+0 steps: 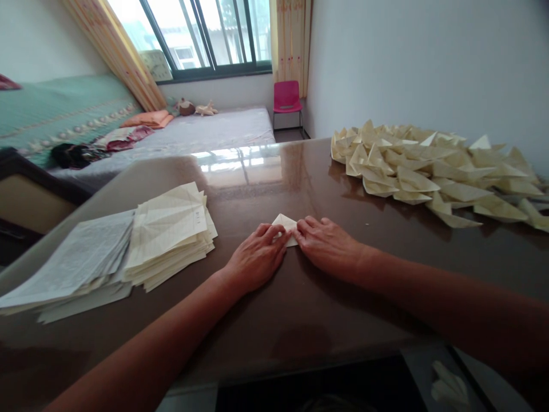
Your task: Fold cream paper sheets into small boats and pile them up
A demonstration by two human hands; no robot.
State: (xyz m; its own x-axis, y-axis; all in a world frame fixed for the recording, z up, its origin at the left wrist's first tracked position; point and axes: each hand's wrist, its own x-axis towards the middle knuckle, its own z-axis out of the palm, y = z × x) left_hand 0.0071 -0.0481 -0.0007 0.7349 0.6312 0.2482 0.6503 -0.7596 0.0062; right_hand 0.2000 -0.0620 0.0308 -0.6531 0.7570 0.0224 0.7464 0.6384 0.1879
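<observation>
A small piece of folded cream paper [283, 221] lies on the brown tabletop in front of me, its pointed top showing between my hands. My left hand [261, 256] is closed on its left side, fingers curled and thumb at the middle. From the right, my right hand [325, 245] grips the other edge, its fingertips pressed together on the paper. Both hands rest low at the table, almost touching each other. The fingers cover much of the paper's lower part, so its full shape is hidden.
A stack of cream sheets [167, 229] sits to the left, beside printed grey sheets [81, 257]. At the right, a big heap of folded paper boats [420, 166] lies near the wall. Beyond the glossy table [249, 200] are a bed [223, 127] and a pink chair [287, 97].
</observation>
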